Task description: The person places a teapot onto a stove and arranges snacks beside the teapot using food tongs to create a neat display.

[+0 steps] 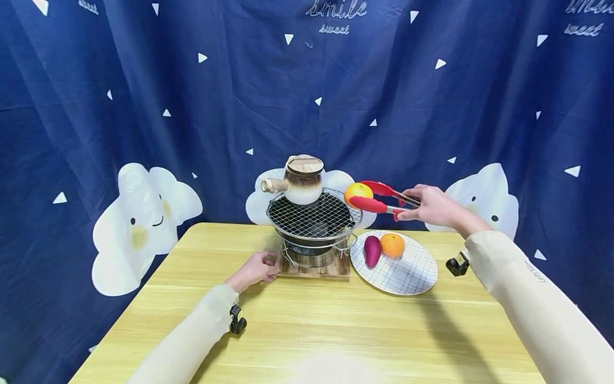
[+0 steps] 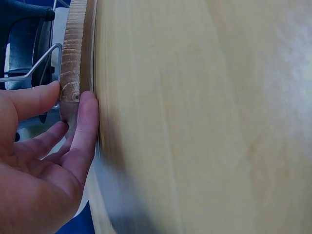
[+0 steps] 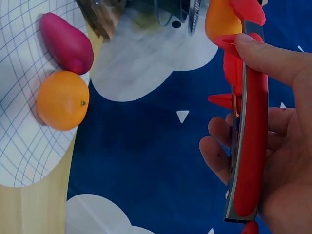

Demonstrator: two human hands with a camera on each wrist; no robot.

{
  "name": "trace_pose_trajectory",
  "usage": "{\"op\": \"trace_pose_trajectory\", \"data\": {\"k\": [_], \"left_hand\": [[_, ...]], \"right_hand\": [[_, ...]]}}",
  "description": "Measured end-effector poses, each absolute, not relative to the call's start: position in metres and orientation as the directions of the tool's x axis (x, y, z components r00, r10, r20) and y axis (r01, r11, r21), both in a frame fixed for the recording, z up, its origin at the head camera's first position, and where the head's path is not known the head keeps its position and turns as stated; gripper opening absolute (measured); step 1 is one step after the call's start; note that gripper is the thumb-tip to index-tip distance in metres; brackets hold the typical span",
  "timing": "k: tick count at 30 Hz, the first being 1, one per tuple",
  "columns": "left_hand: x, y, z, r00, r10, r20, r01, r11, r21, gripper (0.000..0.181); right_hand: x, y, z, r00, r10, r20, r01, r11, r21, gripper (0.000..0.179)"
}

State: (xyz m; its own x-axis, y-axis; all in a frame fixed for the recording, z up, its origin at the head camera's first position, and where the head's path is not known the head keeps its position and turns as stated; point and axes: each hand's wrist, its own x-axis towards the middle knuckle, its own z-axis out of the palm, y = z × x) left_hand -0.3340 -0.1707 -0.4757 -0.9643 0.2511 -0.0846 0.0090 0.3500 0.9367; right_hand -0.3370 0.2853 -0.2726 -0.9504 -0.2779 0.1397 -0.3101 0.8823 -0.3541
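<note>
A dark blue curtain [image 1: 268,80] printed with white clouds [image 1: 115,256], small triangles [image 1: 202,57] and lettering [image 1: 337,9] hangs in folds behind the pale wooden tabletop [image 1: 288,320]; a bright glare [image 1: 331,370] whitens its near side.

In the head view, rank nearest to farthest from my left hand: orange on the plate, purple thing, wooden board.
1. Wooden board: its left edge is in the left hand's grip.
2. Purple thing: left side of the plate.
3. Orange: on the plate, right of the purple thing.
</note>
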Motion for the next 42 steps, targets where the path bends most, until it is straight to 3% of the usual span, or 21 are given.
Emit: {"op": "trace_pose_trajectory", "data": {"k": [16,25,42], "left_hand": [[-0.335,-0.172,-0.478,-0.963,0.252,-0.091,-0.001,0.335,0.942,0.059],[-0.337,-0.172,-0.479,-0.967,0.236,-0.094,-0.009,0.336,0.942,0.059],[-0.338,-0.172,-0.48,-0.967,0.238,-0.089,-0.005,0.332,0.943,0.057]], "right_hand": [[-0.36,0.264,-0.272,-0.947,-0.286,0.144,-0.318,0.892,-0.321,0.083],[-0.37,0.255,-0.271,-0.945,-0.296,0.14,-0.325,0.896,-0.301,0.074],[-0.383,0.239,-0.273,-0.956,-0.275,0.098,-0.292,0.91,-0.294,0.086]]}}
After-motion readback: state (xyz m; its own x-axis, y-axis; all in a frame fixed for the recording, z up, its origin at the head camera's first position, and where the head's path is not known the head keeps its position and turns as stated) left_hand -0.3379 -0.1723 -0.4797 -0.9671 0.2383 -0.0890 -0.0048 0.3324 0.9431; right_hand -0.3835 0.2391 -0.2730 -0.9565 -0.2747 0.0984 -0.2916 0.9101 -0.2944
